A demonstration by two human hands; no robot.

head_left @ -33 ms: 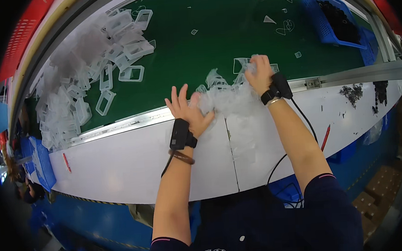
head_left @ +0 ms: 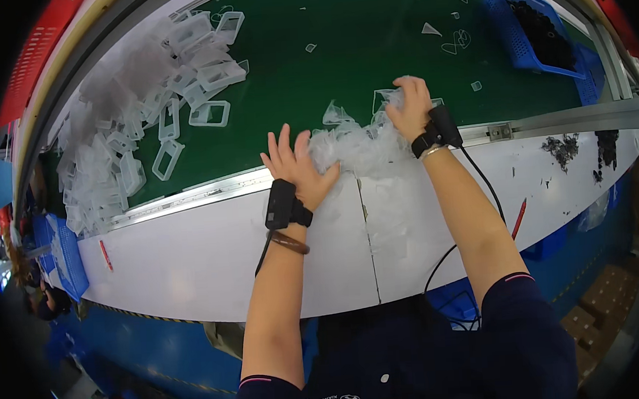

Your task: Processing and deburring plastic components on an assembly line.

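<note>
A loose heap of thin, crumpled, translucent plastic pieces [head_left: 359,152] lies across the metal edge between the green surface and the white worktop. My left hand [head_left: 299,173] is at the heap's left side, fingers spread and thumb pointing toward it. On the other side, my right hand [head_left: 412,113] cups the heap's upper right edge with bent fingers, the thumb apart from them. I see nothing gripped in either hand. A clear flat frame-like piece [head_left: 383,99] shows partly behind my right fingers.
A large pile of clear rectangular plastic frames [head_left: 195,75] covers the left of the green surface [head_left: 289,70]. A blue basket of black parts [head_left: 497,24] stands at the far right. Red pens [head_left: 106,255] and dark scraps [head_left: 561,149] lie on the white worktop [head_left: 185,273].
My left fingers have spread and sit slightly left of the heap's edge. My right hand has shifted slightly left and up. The heap's upper left part has sunk a little.
</note>
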